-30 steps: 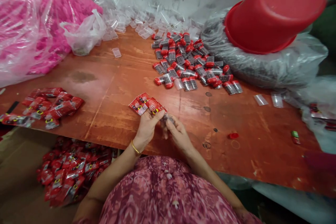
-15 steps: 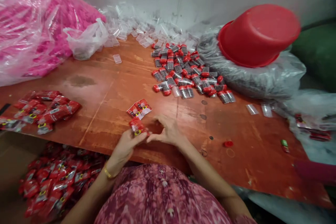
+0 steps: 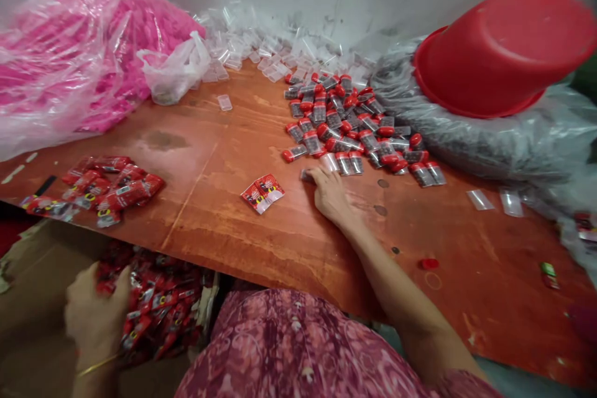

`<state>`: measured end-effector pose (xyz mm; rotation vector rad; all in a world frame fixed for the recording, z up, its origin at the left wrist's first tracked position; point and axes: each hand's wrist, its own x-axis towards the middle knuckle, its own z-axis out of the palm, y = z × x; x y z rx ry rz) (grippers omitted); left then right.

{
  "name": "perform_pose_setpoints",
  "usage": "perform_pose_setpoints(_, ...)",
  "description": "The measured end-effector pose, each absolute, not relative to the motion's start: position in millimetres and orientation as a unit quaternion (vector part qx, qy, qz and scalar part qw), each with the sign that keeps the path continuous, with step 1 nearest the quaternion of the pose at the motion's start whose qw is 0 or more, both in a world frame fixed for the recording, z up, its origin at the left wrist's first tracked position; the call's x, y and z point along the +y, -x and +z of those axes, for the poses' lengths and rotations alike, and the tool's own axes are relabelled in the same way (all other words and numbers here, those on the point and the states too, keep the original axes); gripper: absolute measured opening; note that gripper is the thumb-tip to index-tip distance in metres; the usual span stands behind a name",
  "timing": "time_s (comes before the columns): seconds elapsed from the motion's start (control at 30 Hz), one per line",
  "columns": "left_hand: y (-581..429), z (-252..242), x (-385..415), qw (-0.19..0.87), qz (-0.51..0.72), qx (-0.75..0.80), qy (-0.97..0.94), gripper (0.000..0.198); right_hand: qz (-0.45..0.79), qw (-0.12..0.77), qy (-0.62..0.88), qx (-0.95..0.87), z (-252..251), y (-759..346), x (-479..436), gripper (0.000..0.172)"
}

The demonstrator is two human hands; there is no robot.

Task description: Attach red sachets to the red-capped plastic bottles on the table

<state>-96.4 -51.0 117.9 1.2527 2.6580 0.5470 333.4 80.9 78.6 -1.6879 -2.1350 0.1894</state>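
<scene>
Reddish-brown and worn, the tabletop (image 3: 261, 249) carries two joined red printed cards (image 3: 262, 193), and everything is placed from those. Nearest, below the cards, is the wearer's patterned maroon top (image 3: 298, 348). Below and left of the cards, the left hand (image 3: 97, 305), blurred and with a gold bracelet (image 3: 97, 365) at the wrist, is over bagged red packets (image 3: 163, 298) in a cardboard box (image 3: 32, 280). Its grip has thumb and fingers apart; whether it touches a packet I cannot tell.

Right of the cards and well apart lie a red cap (image 3: 429, 263) and, farther out, a small green-and-red item (image 3: 549, 275). Left of the cards is a cluster of similar packets (image 3: 112, 189). Just right of the cards, the right hand (image 3: 332, 196) has its fingertips at a small dark-filled container (image 3: 306, 175); whether its grip pinches it is hard to tell.

Beyond the cards, to the right, red-capped containers (image 3: 345, 118) lie piled. Farther back are clear cases (image 3: 265, 53); a pink-filled bag (image 3: 93, 56) slumps far left, an upturned red bucket (image 3: 508, 56) far right.
</scene>
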Motion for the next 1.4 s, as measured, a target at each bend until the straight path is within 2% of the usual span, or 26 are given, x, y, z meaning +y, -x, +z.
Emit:
perform_pose_setpoints(0.1, 18, 122, -13, 0.068, 0.331, 0.752, -0.566, 0.036, 0.101, 0.250, 0.576, -0.772, 72, -344, 45, 0.056)
perform_pose_setpoints(0.2, -53, 121, 33, 0.094, 0.292, 0.632, -0.712, 0.036, 0.102, 0.280, 0.564, -0.770, 70, -347, 19, 0.051)
perform_pose_setpoints(0.27, -89, 119, 59, 0.096, 0.243, 0.598, -0.758, 0.037, 0.080, 0.301, 0.570, -0.761, 71, -345, 8, 0.040)
perform_pose_setpoints(0.37, -119, 113, 84, 0.112, 0.159, 0.580, -0.791, 0.032, 0.057, 0.329, 0.581, -0.742, 75, -339, -2, 0.024)
perform_pose_setpoints(0.47, -126, 107, 91, 0.105, 0.128, 0.576, -0.801, 0.027, 0.054, 0.362, 0.578, -0.730, 82, -333, -6, 0.017)
perform_pose_setpoints(0.67, -123, 104, 81, 0.081, 0.140, 0.573, -0.803, 0.029, 0.048, 0.425, 0.556, -0.713, 97, -319, 3, 0.014)
perform_pose_setpoints(0.87, -125, 102, 77, 0.093, 0.129, 0.593, -0.789, 0.035, 0.039, 0.422, 0.550, -0.720, 98, -307, 6, 0.014)
perform_pose_setpoints(0.97, -125, 101, 79, 0.085, 0.131, 0.590, -0.792, 0.030, 0.055, 0.412, 0.555, -0.720, 97, -304, 3, 0.015)
perform_pose_setpoints(1.23, -127, 114, 81, 0.124, 0.231, 0.609, -0.748, 0.027, 0.150, 0.426, 0.587, -0.672, 104, -293, 1, 0.017)
perform_pose_setpoints(1.4, -134, 133, 71, 0.217, 0.285, 0.612, -0.705, 0.027, 0.378, 0.524, 0.573, -0.505, 102, -271, 15, 0.027)
